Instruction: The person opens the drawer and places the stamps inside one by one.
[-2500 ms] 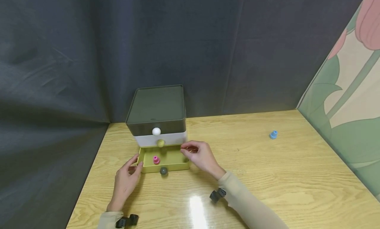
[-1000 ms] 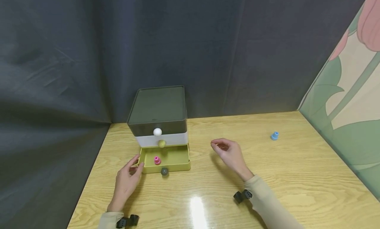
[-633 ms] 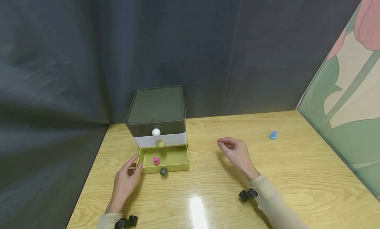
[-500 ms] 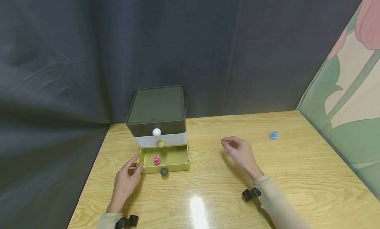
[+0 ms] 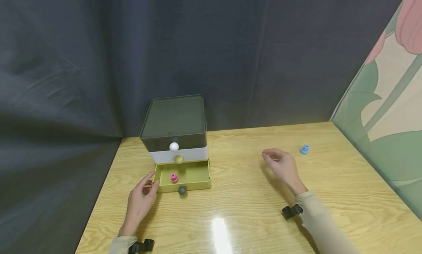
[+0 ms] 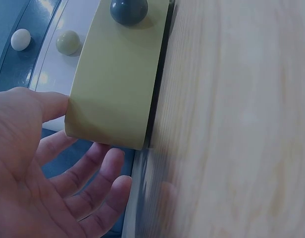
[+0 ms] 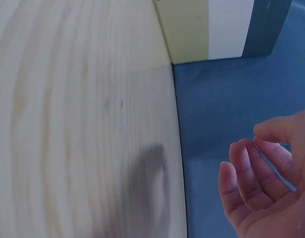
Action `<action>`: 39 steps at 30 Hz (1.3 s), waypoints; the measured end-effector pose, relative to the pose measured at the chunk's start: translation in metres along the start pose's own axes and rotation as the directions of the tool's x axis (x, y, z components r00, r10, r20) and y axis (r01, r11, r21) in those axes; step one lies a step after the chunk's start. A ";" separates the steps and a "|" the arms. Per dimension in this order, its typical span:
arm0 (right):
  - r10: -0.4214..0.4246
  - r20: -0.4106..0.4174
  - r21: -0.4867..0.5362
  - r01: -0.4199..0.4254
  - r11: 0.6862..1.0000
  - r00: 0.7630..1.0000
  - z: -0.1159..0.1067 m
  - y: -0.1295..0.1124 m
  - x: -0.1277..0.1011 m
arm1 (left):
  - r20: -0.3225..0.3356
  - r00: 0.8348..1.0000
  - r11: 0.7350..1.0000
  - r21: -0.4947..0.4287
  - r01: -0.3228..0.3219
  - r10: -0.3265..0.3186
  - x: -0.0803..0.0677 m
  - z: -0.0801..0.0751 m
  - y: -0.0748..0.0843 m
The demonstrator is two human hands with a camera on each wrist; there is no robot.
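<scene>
In the head view my left hand [image 5: 140, 206] holds the left front corner of the pulled-out olive drawer [image 5: 201, 185], thumb at the front and fingers along the side. The left wrist view shows the thumb [image 6: 54, 105] against the drawer's edge, with the other fingers spread below it. Inside the drawer lies a small pink stepped peg [image 5: 174, 178]. My right hand [image 5: 285, 170] hovers over the table right of the drawers, fingers loosely curled and nothing between them. Beyond it, a matching small blue peg [image 5: 304, 149] stands on the table.
The drawer unit has a dark green top drawer [image 5: 191, 139] with a white knob and a white middle drawer [image 5: 197, 152] with an olive knob. A dark knob [image 5: 182, 190] fronts the bottom one. Dark cloth [image 5: 230, 63] hangs behind the wooden table [image 5: 250, 224].
My right hand has moved away from the drawer's right side, rightward over the table and closer to the blue peg. The left hand, drawer and pink peg have stayed put.
</scene>
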State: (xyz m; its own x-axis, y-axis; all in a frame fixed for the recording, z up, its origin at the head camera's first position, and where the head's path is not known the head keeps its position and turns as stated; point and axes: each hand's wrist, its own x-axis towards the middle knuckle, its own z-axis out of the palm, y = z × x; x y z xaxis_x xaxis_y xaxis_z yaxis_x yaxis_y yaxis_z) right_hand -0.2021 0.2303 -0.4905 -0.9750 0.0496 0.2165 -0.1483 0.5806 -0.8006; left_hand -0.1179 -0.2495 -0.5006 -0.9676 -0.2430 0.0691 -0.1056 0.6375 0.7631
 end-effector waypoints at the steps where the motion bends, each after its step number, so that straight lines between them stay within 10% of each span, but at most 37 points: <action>1: 0.000 -0.002 -0.004 0.000 1.000 1.000 -0.002 0.003 0.000 | -0.002 1.000 1.000 0.000 -0.001 0.001 0.000 0.000 0.000; 39: 0.130 -0.209 -0.116 -0.156 0.981 0.969 -0.075 0.063 0.021 | 0.025 1.000 1.000 -0.015 -0.012 0.012 0.001 0.000 -0.002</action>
State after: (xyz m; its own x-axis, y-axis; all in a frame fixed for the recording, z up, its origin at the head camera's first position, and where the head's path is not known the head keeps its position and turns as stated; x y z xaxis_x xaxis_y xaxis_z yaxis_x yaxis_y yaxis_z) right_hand -0.2191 0.3287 -0.4942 -0.9298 0.2930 0.2229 0.0257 0.6557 -0.7546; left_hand -0.1187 -0.2512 -0.5020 -0.9742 -0.2170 0.0622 -0.0909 0.6293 0.7718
